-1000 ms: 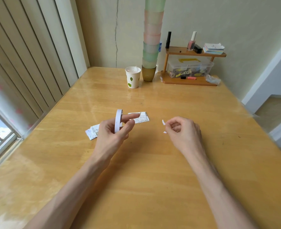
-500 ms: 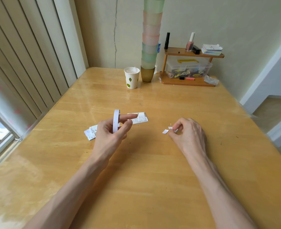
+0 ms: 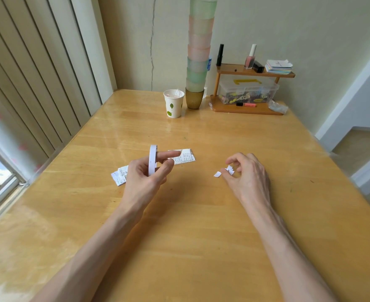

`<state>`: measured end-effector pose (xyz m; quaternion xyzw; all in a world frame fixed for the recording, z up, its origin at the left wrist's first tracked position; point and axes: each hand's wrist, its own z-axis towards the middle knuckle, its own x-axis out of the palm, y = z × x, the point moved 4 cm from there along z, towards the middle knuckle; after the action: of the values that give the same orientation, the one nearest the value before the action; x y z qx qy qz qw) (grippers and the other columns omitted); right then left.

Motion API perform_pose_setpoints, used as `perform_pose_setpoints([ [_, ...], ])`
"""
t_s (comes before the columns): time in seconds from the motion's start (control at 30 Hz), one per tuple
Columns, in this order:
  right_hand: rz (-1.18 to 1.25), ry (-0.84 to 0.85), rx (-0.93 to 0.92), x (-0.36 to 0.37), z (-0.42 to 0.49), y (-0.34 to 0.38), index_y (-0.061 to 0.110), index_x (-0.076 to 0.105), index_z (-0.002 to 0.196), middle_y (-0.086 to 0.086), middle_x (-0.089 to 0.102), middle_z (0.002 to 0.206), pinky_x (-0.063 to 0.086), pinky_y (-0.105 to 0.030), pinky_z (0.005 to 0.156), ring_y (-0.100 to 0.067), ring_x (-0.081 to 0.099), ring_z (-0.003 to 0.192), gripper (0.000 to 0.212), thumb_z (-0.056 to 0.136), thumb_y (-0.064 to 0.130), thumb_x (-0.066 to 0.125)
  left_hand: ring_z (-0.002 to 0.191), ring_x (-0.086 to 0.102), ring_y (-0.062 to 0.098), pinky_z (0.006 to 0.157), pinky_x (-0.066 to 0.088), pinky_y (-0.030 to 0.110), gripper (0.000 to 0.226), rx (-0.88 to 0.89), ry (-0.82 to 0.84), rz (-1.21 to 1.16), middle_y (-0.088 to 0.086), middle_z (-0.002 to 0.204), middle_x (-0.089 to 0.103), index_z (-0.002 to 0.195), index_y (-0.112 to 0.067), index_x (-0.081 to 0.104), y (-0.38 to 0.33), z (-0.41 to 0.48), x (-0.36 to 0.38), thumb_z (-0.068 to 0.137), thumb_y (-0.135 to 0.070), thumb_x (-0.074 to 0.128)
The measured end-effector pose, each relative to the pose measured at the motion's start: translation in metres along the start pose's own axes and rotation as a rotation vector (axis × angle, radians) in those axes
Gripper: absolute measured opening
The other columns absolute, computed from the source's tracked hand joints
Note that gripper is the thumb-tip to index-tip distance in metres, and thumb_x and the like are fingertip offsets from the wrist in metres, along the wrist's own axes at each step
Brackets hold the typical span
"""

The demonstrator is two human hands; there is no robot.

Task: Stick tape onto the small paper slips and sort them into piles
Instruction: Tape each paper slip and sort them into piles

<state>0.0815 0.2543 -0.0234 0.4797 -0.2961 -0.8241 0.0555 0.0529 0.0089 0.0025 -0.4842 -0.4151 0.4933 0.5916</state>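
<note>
Table (image 3: 179, 236): paper slips (image 3: 230, 169) at rt hand (image 3: 249, 178)

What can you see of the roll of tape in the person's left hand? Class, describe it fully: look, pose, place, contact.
The tape roll is a thin, narrow white ring, papery-looking, with a wide open centre. It stands upright, nearly edge-on to the camera, held above the wooden table. The left hand holds it: the index finger passes through the hole and the thumb lies against its right side. No loose end of tape shows.
</note>
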Motion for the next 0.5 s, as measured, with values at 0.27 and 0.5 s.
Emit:
perform_pose_setpoints([
  [0.27, 0.063, 0.003, -0.071, 0.006, -0.002, 0.005, 0.022, 0.075, 0.094, 0.005, 0.071, 0.081, 0.050, -0.036, 0.074, -0.022, 0.065, 0.082, 0.012, 0.095, 0.012, 0.067, 0.057, 0.027, 0.016, 0.052, 0.032, 0.016, 0.021, -0.002, 0.000, 0.010, -0.015, 0.054, 0.037, 0.105, -0.019, 0.081, 0.002, 0.001, -0.001, 0.101, -0.011, 0.063],
  [0.5, 0.120, -0.051, -0.125, 0.003, -0.005, 0.011, 0.022, 0.071, 0.091, 0.016, 0.068, 0.074, 0.050, -0.033, 0.071, -0.013, 0.063, 0.074, 0.004, 0.092, 0.021, 0.075, 0.056, 0.028, 0.015, 0.052, 0.032, 0.016, 0.021, -0.007, -0.002, 0.019, -0.014, 0.055, 0.038, 0.103, -0.021, 0.082, 0.004, 0.001, -0.001, 0.101, -0.011, 0.064],
])
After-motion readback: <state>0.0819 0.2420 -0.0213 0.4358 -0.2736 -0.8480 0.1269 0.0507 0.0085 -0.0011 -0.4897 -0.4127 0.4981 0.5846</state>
